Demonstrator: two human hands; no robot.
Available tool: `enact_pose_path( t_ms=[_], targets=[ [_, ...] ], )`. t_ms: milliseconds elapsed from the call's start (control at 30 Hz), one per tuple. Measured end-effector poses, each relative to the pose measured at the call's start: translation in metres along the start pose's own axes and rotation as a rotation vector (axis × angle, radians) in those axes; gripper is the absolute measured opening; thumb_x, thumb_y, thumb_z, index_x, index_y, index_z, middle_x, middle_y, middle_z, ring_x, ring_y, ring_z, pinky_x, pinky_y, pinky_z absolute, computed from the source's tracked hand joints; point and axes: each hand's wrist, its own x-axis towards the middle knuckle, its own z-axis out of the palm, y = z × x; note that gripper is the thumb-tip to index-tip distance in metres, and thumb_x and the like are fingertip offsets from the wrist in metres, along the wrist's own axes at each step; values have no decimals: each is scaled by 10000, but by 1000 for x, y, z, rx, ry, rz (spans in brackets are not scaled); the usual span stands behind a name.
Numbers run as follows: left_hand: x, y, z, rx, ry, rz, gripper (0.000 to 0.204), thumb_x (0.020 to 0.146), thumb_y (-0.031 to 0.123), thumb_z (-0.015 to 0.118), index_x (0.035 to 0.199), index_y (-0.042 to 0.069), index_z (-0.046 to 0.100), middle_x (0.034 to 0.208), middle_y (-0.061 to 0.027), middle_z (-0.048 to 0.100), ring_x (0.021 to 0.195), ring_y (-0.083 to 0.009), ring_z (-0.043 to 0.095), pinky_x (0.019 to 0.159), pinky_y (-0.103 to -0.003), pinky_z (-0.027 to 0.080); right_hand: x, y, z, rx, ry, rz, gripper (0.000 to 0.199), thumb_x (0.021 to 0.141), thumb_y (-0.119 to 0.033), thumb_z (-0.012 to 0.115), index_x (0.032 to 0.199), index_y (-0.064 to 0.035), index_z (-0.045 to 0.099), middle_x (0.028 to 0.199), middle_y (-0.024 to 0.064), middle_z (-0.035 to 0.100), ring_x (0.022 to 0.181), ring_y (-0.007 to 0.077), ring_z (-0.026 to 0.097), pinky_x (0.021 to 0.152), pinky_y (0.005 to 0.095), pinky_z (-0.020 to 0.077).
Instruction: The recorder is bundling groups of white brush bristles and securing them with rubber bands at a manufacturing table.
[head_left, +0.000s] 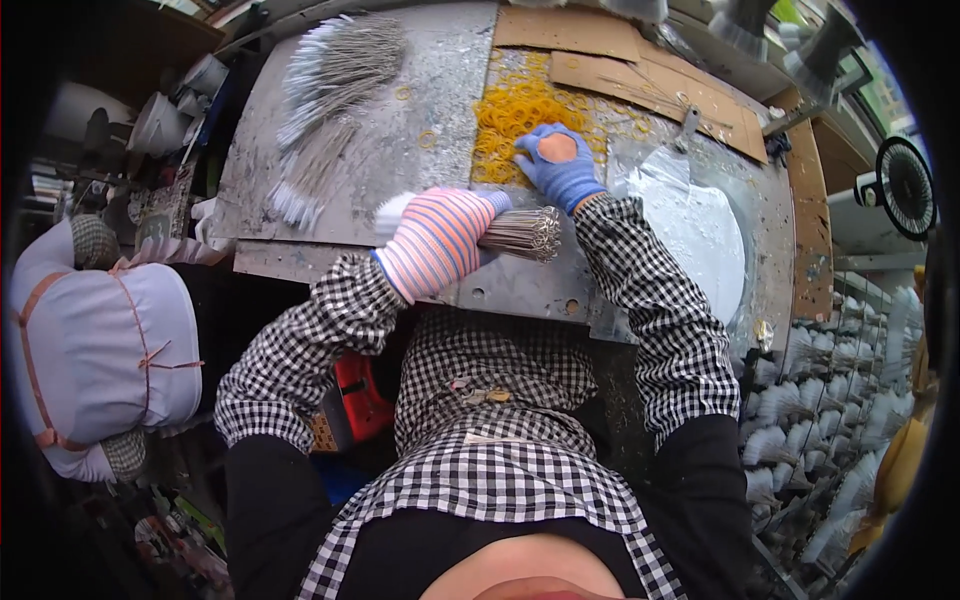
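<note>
So closest to the lens is the black-and-white checked apron (490, 478), and past it the counter (440, 85) is where the action is. Left hand (435, 240), in a striped glove, has its fingers wrapped firmly around a bundle of wire-stemmed brushes (520, 234), holding it over the near edge of the counter, white tips to the left and looped wire ends to the right. Right hand (558, 165), in a blue glove, is at the near side of the pile of yellow rings (512, 112), fingers bent; can't tell if they've pinched one. Looks to me like the picking-a-ring step, with none that I can see on the bundle's bare wire. IMO the next move calls for separating one ring cleanly, keeping the left grip snug so the wires stay together. Loose brushes (345, 70) lie far left.
</note>
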Motion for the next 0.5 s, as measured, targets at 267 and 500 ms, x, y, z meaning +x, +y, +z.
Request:
enact_pose_path(
  t_ms=[267,500],
  targets=[
    [-119,-31,2,-910,463,-301,413,876,70,767,1243,-29,603,1080,-87,741,985,-70,647,906,-282,535,19,-48,-43,283,188,-191,67,848,-26,694,907,-50,674,897,130,680,884,325,653,790,420,513],
    [-205,-53,-3,-1041,894,-583,467,895,97,762,1323,2,598,1159,-53,722,1054,-55,606,989,-277,497,29,-259,-52,634,-63,-532,129,854,4,698,958,-38,633,863,124,641,698,289,639,641,386,505]
  ],
)
